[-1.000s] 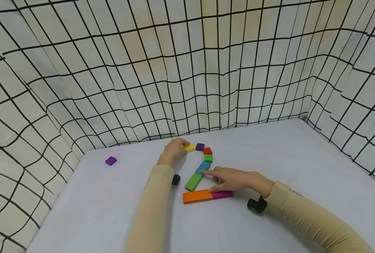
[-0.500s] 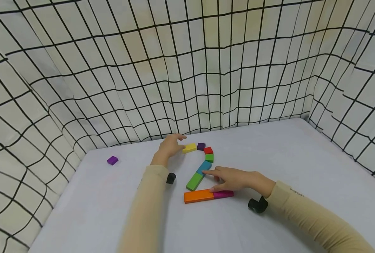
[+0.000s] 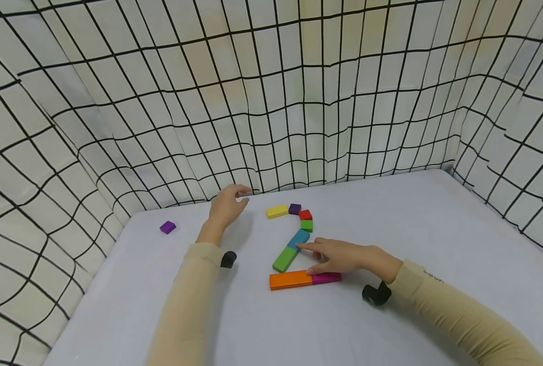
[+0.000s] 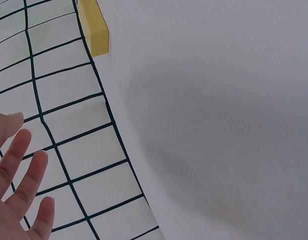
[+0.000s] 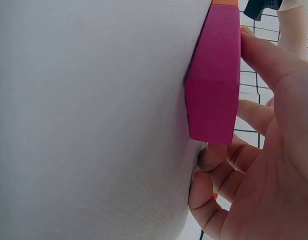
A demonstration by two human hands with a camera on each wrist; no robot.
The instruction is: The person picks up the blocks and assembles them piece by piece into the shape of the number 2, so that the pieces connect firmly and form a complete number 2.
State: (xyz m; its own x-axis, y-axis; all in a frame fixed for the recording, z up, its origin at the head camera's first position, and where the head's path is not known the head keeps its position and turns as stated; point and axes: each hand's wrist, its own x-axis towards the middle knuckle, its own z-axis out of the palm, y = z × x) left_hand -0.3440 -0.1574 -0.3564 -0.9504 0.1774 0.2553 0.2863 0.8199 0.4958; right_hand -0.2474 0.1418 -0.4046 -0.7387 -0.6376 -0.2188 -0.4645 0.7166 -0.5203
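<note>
My left hand (image 3: pixel 225 207) hangs above the back left of the table with fingers spread and nothing between them. It is left of a yellow block (image 3: pixel 277 211), which also shows in the left wrist view. From that block a row curves down: dark purple block (image 3: pixel 295 209), red block (image 3: pixel 305 215), small green block (image 3: pixel 306 225), blue block (image 3: pixel 299 237), longer green block (image 3: pixel 284 260). Below lie an orange block (image 3: pixel 290 280) and a magenta block (image 3: pixel 327 278), end to end. My right hand (image 3: pixel 344 255) touches the blue block with its index finger; its thumb rests where orange meets magenta.
A lone purple block (image 3: pixel 168 227) lies at the far left of the white tabletop (image 3: pixel 413 218). Black grid netting (image 3: pixel 271 101) over white cloth rises behind and along both sides. A dark wrist camera (image 3: pixel 375 294) sits beneath the right cuff.
My left hand has let go of the yellow block and drawn away to the left, fingers opening. My right hand stays in place on the blocks. The view has shifted slightly.
</note>
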